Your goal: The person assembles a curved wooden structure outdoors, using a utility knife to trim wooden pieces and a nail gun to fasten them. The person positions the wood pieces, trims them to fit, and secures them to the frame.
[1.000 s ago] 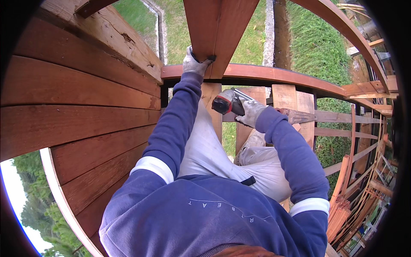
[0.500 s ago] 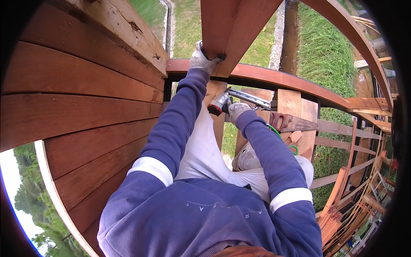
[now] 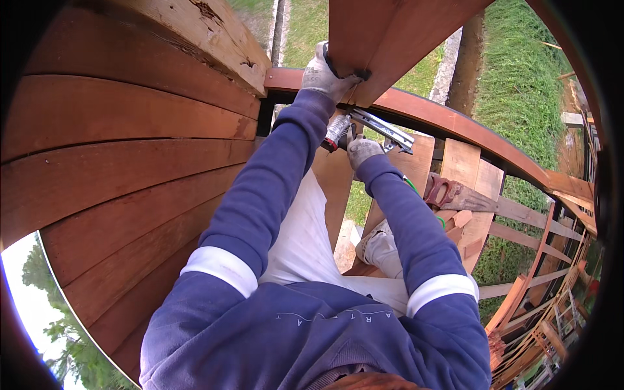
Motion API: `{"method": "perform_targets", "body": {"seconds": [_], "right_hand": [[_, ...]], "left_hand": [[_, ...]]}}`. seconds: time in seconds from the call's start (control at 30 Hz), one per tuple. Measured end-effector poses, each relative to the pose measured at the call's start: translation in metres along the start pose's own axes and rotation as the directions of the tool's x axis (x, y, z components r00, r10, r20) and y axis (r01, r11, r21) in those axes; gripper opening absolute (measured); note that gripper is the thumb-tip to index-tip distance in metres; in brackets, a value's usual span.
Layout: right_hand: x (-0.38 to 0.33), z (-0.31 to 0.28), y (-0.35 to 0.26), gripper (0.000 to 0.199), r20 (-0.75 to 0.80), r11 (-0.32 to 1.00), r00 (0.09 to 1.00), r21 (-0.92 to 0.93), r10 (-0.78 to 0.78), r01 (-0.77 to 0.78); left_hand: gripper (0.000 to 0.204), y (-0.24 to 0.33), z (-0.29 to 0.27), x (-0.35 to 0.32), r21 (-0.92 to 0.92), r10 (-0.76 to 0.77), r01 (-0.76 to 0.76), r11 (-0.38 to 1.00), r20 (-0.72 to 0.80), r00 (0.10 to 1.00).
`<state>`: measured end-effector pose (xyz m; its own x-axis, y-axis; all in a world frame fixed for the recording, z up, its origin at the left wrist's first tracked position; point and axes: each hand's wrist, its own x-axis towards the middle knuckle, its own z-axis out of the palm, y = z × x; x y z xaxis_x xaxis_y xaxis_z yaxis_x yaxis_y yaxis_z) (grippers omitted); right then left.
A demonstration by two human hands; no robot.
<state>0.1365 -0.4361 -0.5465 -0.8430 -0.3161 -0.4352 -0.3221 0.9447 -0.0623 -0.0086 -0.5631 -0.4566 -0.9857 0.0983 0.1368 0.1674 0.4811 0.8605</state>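
My left hand [image 3: 325, 75], in a pale work glove with dark fingertips, is closed around the near end of a reddish-brown wooden board [image 3: 390, 39]. That board runs away from me above a red-brown rail [image 3: 448, 117]. Just below, my gloved right hand [image 3: 364, 149] grips a pneumatic nail gun [image 3: 385, 128] by its handle. The gun's silver body and long metal magazine lie close under the board end and beside the rail. Its nose is partly hidden, so I cannot tell whether it touches the wood.
A handsaw [image 3: 458, 195] with a reddish handle rests on loose planks [image 3: 460, 162] to the right. A green hose [image 3: 412, 185] passes beside my right forearm. Red-brown plank cladding [image 3: 130, 162] rises on my left. Grass [image 3: 520, 78] lies far below, beyond the rail.
The nail gun has come up closer to the board end and rail, carried by my right hand. My left hand keeps its hold on the board. The whole view has shifted slightly.
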Motion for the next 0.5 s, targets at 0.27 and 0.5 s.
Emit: {"method": "perform_targets", "body": {"seconds": [0.27, 0.5], "right_hand": [[0.003, -0.007, -0.002, 0.050, 0.005, 1.000, 1.000, 0.017, 0.008, -0.008], [-0.009, 0.007, 0.018, 0.052, 0.039, 0.998, 0.998, -0.042, -0.040, 0.041]], "left_hand": [[0.088, -0.006, 0.004, 0.002, -0.078, -0.020, 0.019, 0.997, -0.006, 1.000], [0.086, -0.005, 0.000, 0.000, -0.076, 0.056, -0.058, 0.995, -0.032, 0.998]]}}
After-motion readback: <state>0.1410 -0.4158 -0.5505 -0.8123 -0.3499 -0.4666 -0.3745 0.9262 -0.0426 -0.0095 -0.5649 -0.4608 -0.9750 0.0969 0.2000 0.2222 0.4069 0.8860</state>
